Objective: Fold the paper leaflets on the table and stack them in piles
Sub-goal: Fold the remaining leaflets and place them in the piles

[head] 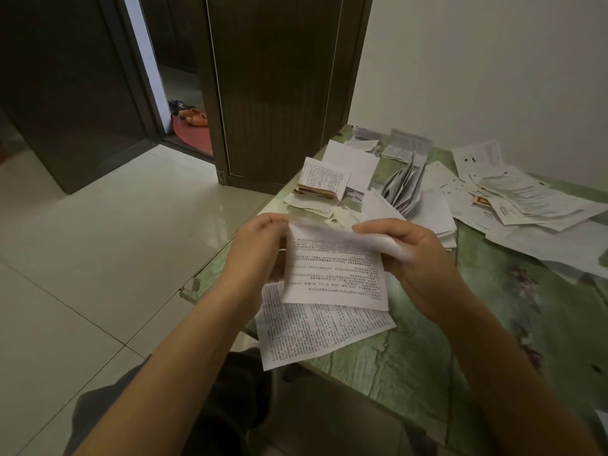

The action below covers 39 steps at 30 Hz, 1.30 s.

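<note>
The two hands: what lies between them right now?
In the head view, a printed leaflet spans the gap, its top edge pinched by the left hand and the right hand, above another leaflet lying on the table.

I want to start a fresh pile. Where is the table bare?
Bare green table lies near and right of the right hand, below the loose sheets. The far side is crowded: folded stack, fanned leaflets.

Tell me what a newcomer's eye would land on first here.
First, the two hands, left hand and right hand, holding a printed leaflet up in the middle of the view. Behind it, a small stack of folded leaflets sits at the green table's far left, with loose sheets scattered far right.
</note>
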{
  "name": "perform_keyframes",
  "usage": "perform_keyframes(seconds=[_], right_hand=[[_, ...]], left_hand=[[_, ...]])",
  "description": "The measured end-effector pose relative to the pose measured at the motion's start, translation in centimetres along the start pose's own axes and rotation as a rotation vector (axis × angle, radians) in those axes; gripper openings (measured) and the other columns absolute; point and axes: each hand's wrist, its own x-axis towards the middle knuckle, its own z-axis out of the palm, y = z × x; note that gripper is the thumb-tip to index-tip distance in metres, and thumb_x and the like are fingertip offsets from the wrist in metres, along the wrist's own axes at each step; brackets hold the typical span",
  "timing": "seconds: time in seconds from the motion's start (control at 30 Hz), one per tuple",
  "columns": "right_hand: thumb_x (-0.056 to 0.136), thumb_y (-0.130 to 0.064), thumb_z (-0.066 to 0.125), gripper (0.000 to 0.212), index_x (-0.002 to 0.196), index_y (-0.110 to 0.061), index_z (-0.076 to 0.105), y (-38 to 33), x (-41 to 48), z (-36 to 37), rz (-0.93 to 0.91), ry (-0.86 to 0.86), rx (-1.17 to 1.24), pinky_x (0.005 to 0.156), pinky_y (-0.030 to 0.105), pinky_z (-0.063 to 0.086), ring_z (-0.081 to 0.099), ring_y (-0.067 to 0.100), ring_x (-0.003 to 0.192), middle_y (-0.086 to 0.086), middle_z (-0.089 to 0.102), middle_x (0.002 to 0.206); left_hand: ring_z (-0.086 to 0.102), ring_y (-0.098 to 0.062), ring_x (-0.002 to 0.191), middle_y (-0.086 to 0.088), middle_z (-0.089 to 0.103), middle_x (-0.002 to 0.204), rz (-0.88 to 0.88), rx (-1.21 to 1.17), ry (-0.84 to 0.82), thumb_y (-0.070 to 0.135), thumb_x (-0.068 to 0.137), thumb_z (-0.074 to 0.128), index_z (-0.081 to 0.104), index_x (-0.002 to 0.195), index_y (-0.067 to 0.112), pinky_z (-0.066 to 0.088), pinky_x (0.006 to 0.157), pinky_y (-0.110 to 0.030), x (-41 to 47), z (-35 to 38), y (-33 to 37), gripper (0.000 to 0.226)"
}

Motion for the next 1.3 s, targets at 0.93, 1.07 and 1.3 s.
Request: perform_keyframes(seconds=[0.93,1.07,1.3], right_hand=[[0.083,-0.014,0.059,0.009,0.089,-0.008,0.058,0.17,0.19,0.12,0.096,0.003,0.064,0.073,0.033,0.057,0.070,0.020,0.082,0.006,0.074,0.088],[0.090,-0.011,0.055,0.003,0.089,-0.011,0.058,0.13,0.10,0.39,0.103,0.024,0.043,0.076,0.033,0.056,0.069,0.017,0.082,0.002,0.074,0.087],[0.092,0.003,0.045,0.020,0.082,-0.010,0.056,-0.11,-0.12,0.33,0.094,-0.045,-0.008,0.060,0.026,0.052,0.066,0.019,0.075,0.004,0.069,0.079]], left_hand=[[0.071,-0.018,0.076,-0.001,0.074,0.084,0.039,0.082,-0.276,0.043,0.078,0.059,0.065,0.097,0.015,0.056,0.063,-0.025,-0.59,-0.10,0.15,0.034],[0.071,-0.010,0.071,0.002,0.074,0.082,0.003,0.135,-0.221,0.015,0.089,0.060,0.064,0.097,0.014,0.056,0.057,-0.020,-0.74,0.09,-0.13,0.010],[0.067,-0.006,0.057,0.008,0.070,0.061,-0.009,0.088,-0.141,0.004,0.094,0.044,0.066,0.083,0.016,0.056,0.054,-0.020,-0.56,0.09,0.14,0.028]])
